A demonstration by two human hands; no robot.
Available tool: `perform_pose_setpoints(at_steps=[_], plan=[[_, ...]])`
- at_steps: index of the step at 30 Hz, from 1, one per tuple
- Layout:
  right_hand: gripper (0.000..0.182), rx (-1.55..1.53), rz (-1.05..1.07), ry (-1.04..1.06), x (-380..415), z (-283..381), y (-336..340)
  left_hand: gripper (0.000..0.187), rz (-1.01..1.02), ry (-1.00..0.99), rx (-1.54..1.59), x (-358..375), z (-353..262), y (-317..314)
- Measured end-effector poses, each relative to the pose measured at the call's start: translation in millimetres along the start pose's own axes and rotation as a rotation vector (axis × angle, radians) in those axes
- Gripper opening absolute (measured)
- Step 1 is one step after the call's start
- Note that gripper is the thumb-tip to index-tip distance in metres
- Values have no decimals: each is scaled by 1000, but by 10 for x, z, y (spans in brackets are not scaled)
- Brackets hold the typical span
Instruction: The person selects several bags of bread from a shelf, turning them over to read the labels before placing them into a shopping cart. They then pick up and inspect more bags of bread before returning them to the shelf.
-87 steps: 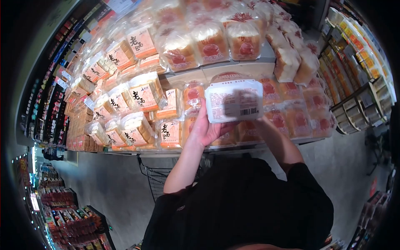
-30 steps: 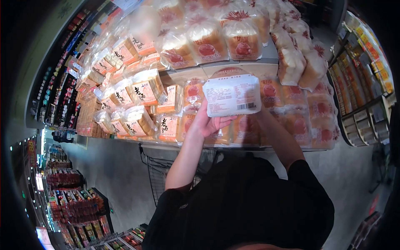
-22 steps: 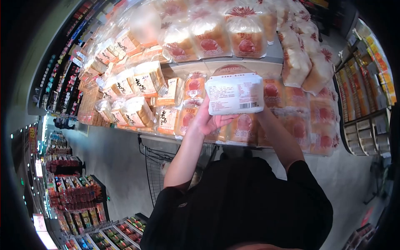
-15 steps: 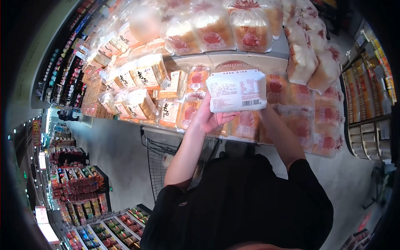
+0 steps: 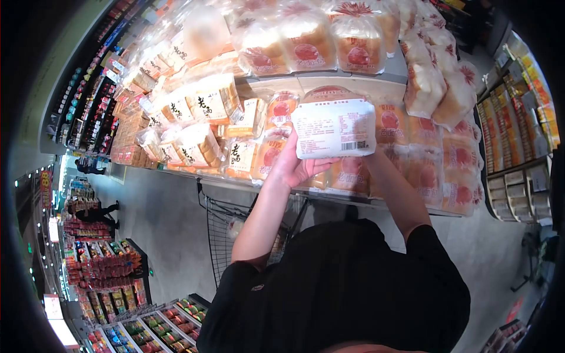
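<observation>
A white food package [image 5: 334, 126] with printed text and a barcode faces up at me above the bread display. My left hand [image 5: 300, 166] grips its left side and lower edge, with the fingers curled under it. At the lower right corner, my right hand [image 5: 372, 156] holds the package too; its fingers are mostly hidden behind it. Beneath and around the package lie bagged bread loaves [image 5: 348, 172] with red print. Left of my hands sit packs of sliced bread [image 5: 213, 99] with black lettering.
A wire shopping cart [image 5: 220, 235] stands below the display at my left. Larger tied bread bags [image 5: 357, 47] line the upper tier. Shelves [image 5: 511, 129] rise at the right, and snack racks [image 5: 147, 329] fill the lower left. Distant people [image 5: 94, 216] are at the left.
My view has shifted slightly. Both hands keep the package in nearly the same place. A distant person at the left shows more clearly in the aisle.
</observation>
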State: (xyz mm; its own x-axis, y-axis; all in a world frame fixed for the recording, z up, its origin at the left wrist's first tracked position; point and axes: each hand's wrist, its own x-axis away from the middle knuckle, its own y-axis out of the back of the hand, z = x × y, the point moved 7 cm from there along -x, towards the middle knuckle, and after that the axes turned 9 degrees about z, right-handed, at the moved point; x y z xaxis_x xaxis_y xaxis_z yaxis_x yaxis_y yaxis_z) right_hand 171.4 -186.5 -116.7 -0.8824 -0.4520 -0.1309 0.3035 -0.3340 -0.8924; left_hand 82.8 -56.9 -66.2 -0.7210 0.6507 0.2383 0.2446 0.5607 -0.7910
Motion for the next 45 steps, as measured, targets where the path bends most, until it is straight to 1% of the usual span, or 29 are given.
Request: perform_pose_setpoints(at_steps=[4,7,10,11,13,16,19,20,23,24,25,26,27,28,29,31,32,34,35,36,37,38,39,40,41,42,43,44,45], plan=[[53,29,-2,1,60,-121,-99,81,28,-6,-15,156,-16,34],[52,58,-1,-5,104,-236,-195,80,-13,-15,-29,338,0,117],[51,128,21,-35,178,-330,-361,76,73,-218,-9,636,11,290],[51,158,32,-64,222,-379,-418,77,72,-263,-94,765,33,448],[50,230,71,-150,388,-552,-564,83,64,-358,-260,1083,31,755],[50,284,141,-334,604,-1085,-776,102,91,-497,-511,1553,-46,907],[50,282,185,-507,752,-1723,-935,112,-87,-454,-668,1986,-32,1027],[50,282,196,-554,773,-1912,-979,113,-179,-521,-672,2155,-41,1073],[50,321,226,-662,863,-2373,-1105,116,-172,-686,-614,2653,-256,998],[50,362,237,-676,858,-2492,-1144,119,-277,-684,-714,2814,-339,946],[50,414,254,-690,875,-2613,-1208,114,-316,-779,-697,3007,-432,868],[47,518,283,-631,839,-2727,-1293,98,-368,-851,-604,3228,-431,1009],[47,546,304,-655,836,-2886,-1353,97,-568,-773,-697,3466,-454,1147],[47,570,327,-681,819,-3055,-1397,79,-476,-709,-816,3581,-511,1036],[47,591,355,-706,793,-3230,-1414,73,-496,-655,-832,3767,-479,1063],[49,524,415,-812,773,-3614,-1410,66,-504,-647,-849,4160,-433,1092],[51,489,450,-853,755,-3806,-1433,62,-524,-660,-767,4385,-378,1191],[50,574,567,-874,768,-4135,-1483,53,-552,-692,-614,4783,-258,1343],[50,614,628,-879,776,-4303,-1497,50,-619,-696,-589,4948,-195,1387],[49,658,624,-909,788,-4575,-1304,47,-685,-700,-564,5108,-135,1419],[49,711,680,-934,810,-4728,-1386,44,-750,-705,-541,5260,-95,1426],[50,764,737,-959,844,-4866,-1467,34,-862,-758,-579,5366,-85,1380],[50,817,795,-978,885,-4996,-1577,31,-932,-749,-559,5500,8,1451],[55,793,823,-979,938,-5108,-1696,29,-1000,-739,-537,5620,120,1561],[57,849,872,-964,989,-5259,-1702,27,-1063,-727,-513,5730,250,1688],[59,905,923,-947,1035,-5438,-1638,22,-1110,-769,-552,5849,372,1835],[61,962,976,-926,1080,-5619,-1552,20,-1142,-767,-554,5903,510,1926],[66,981,917,-954,1133,-5814,-1336,19,-1174,-764,-556,5947,633,2008],[66,1151,906,-901,1166,-5897,-1179,17,-1204,-763,-558,5980,790,2127]])
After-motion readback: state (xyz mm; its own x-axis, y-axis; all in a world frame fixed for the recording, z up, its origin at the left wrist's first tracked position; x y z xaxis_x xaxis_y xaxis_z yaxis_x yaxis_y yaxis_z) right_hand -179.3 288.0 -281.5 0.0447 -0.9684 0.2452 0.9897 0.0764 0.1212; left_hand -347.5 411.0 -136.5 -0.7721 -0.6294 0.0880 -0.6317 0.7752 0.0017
